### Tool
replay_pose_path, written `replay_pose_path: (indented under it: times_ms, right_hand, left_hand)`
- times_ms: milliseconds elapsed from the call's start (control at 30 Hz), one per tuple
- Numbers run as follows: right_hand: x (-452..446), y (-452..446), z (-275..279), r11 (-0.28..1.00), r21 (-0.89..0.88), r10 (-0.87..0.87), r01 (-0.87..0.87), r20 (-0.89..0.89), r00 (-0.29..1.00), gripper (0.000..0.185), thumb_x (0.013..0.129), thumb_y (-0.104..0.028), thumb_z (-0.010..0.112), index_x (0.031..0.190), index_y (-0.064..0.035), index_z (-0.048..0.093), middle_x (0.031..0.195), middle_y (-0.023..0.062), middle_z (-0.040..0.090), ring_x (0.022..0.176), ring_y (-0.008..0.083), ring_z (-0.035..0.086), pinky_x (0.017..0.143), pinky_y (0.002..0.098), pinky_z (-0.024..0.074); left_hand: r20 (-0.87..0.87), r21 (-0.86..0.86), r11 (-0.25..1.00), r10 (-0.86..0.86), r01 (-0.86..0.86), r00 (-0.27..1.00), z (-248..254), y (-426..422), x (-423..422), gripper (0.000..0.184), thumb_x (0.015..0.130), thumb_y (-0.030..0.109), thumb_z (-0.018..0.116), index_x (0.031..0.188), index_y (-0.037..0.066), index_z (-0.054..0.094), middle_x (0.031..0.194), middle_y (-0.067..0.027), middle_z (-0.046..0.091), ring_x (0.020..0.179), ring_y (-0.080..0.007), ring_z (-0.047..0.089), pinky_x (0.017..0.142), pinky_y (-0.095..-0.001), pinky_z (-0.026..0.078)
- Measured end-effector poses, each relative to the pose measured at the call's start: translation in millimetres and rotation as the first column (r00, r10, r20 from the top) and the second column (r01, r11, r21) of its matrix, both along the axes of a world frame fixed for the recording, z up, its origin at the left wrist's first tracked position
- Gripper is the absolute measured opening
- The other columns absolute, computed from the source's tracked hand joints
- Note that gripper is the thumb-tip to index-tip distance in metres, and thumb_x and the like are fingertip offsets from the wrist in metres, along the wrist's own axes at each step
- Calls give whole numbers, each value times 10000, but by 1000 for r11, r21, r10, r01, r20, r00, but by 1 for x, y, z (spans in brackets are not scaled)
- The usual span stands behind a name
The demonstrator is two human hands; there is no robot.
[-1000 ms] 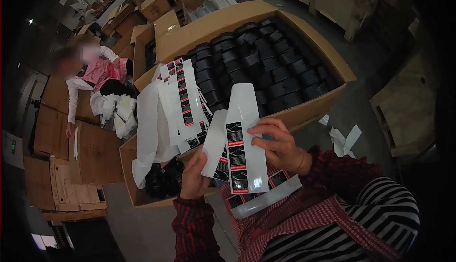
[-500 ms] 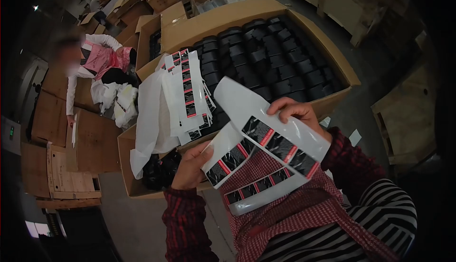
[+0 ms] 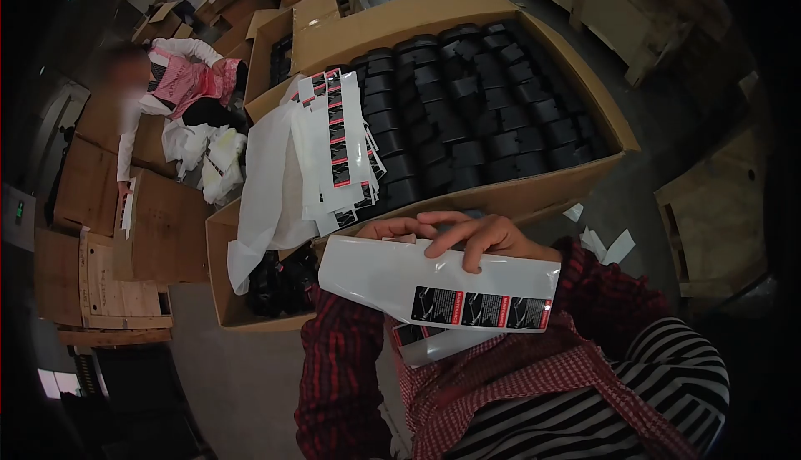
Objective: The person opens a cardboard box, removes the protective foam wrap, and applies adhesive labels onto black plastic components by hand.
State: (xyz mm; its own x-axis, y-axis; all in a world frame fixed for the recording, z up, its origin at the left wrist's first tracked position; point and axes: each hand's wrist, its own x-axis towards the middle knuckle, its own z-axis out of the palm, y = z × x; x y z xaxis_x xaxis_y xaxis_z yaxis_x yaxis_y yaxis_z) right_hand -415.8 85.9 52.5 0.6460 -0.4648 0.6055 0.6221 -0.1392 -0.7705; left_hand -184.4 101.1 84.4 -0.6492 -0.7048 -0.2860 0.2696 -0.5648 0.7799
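Note:
A glossy white label sheet lies across in front of my chest, with black-and-red printed labels along its lower right edge. My right hand pinches its top edge, fingers bent over the front. My left hand is at the same top edge, mostly behind the sheet; its fingers are closed and close to the right fingertips. The label piece it held is hidden behind the sheet. Lower down, another label strip hangs against my red checked apron, partly covered.
A large carton holds rows of black plastic parts. On its left side lie a stack of label sheets and white wrapping. A co-worker in a pink apron is among boxes at left. Paper scraps lie on the floor.
My hands have come together. The right-hand sheet has turned from slanted to nearly level and now covers the piece in my left hand, which moved right and up behind it.

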Motion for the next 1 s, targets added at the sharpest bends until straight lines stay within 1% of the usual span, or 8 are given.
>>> replay_pose_path:
  times_ms: [267,300,400,500,800,867,967,1000]
  right_hand:
    - [-7,23,-9,944,157,-246,290,-251,936,19,823,-35,678,814,-35,661,1290,149,562,1160,284,546,920,335,463]
    - [-6,25,-11,944,158,-245,290,-253,936,19,823,-35,678,814,-35,661,1290,149,562,1160,284,546,920,335,463]
    - [1,21,-19,677,-42,-729,735,-173,662,111,810,86,615,861,-3,657,1240,157,543,1053,224,591,852,277,489]
    - [-1,27,-4,640,-155,-767,753,-193,612,169,811,103,579,911,-9,655,1302,177,493,1084,236,575,875,291,479]
    - [-67,30,54,590,-311,-806,745,-270,526,419,883,22,519,1288,-83,523,1358,222,432,1219,321,473,980,400,417]
    - [-69,27,79,511,-586,-838,629,-180,515,437,913,-42,515,1344,-46,451,1355,225,433,1240,336,454,978,430,421]
    - [-47,40,65,859,-439,-446,263,-391,805,629,892,-167,622,1435,-63,320,1329,205,482,1190,345,506,940,412,458]
    - [-48,45,70,902,-428,-353,46,-675,647,625,855,-241,675,1391,-72,400,1233,190,558,1074,324,581,840,388,494]
  left_hand:
    - [-203,-210,900,341,-381,918,-18,4,-11,475,985,346,483,1316,7,458,1161,-151,601,959,-194,646,776,-301,564]
    - [-84,162,779,623,-606,778,-20,0,-18,624,971,478,439,1383,15,362,1264,-170,541,1045,-215,609,860,-329,531]
    - [-371,145,899,436,-413,820,-13,20,-23,674,972,517,398,1443,52,270,1331,-157,496,1177,-229,528,1019,-379,407]
    - [105,-19,893,449,-449,887,-7,55,-41,555,980,212,509,1458,69,267,1292,-93,529,1119,-161,551,969,-326,437]
    - [397,-216,976,87,1,914,40,62,1,595,896,-68,490,1449,86,334,1222,-52,588,1091,-136,560,957,-294,435]
    - [501,-209,931,-161,299,851,41,59,1,626,864,-66,509,1444,109,353,1271,-81,565,1140,-182,547,977,-318,418]
    - [543,-302,812,-284,499,790,46,59,-24,646,845,-66,521,1442,107,343,1294,-116,551,1156,-216,549,982,-334,415]
    - [575,-186,840,-327,510,749,53,61,-31,636,846,-70,518,1431,89,329,1300,-133,547,1168,-256,546,983,-345,417]
